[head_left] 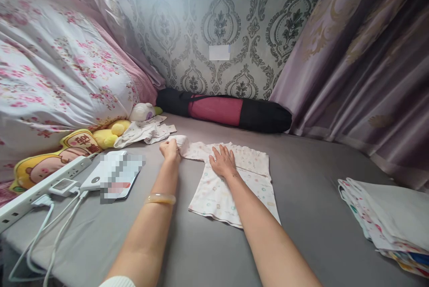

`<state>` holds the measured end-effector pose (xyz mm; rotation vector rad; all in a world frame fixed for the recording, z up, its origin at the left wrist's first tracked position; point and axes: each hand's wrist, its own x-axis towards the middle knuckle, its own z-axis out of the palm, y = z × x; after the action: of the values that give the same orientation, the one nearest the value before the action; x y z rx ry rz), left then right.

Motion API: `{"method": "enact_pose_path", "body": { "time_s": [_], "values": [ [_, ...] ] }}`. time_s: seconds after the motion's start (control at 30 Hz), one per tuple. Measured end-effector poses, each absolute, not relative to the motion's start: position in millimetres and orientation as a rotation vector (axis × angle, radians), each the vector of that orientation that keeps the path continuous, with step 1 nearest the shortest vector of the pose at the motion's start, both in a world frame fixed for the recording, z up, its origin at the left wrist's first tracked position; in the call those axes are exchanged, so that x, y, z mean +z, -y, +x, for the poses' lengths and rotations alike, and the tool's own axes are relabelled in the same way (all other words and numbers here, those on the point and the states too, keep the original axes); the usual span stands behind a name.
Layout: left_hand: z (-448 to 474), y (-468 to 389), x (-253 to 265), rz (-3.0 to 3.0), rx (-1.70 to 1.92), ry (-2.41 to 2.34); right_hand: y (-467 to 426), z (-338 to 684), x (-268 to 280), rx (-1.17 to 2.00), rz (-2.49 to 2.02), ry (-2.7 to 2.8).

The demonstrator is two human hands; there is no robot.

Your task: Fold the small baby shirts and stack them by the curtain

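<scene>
Small printed shirt lies spread on the gray sheet, pale with tiny colored motifs, hem toward the person; use the shirt as landmark. Hands are apart, both on it. Left hand is at the shirt's left upper side, fingers curled and clamped on the end of the outstretched sleeve, cuff cloth bunched next to the knuckles. Right hand lies palm down on the shirt's upper middle, fingers spread, gripping nothing. Layer edge runs across the shirt's upper right, right of that hand. Pale bangle on left forearm.

Left of the shirt, past the left hand: crumpled light garment, then yellow plush and white plush. Farther left of the shirt: pig-print cushion, white power strip with plugs and white cables, white device beside a dark-edged flat item, partly pixelated, can't identify. Floral bedding is piled behind those, left of the shirt.

Beyond the shirt, along the patterned wall: long black-and-pink bag. Well to the shirt's right: folded cloth stack. Purple curtain hangs beyond the shirt, to its right.
</scene>
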<state>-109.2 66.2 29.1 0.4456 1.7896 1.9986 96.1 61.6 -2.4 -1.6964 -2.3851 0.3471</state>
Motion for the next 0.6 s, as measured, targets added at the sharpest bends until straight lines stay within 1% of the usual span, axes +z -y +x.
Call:
{"method": "enact_pose_path", "body": {
  "time_s": [0.07, 0.2, 0.43, 0.6],
  "values": [
    [-94, -66, 36, 0.316, 2.054, -1.675, -61, 96, -2, 0.356, -1.697, 2.381],
    [-64, -58, 54, 0.047, 2.187, -1.28, -61, 96, -1, 0.362, -1.706, 2.381],
    [-43, -42, 85, 0.058, 2.244, -1.026, -59, 89, 9, 0.37, -1.777, 2.421],
    [-41, -38, 95, 0.13, 2.291, -0.917, -60, 70, 15, 0.328, -1.931, 2.394]
  ]
}}
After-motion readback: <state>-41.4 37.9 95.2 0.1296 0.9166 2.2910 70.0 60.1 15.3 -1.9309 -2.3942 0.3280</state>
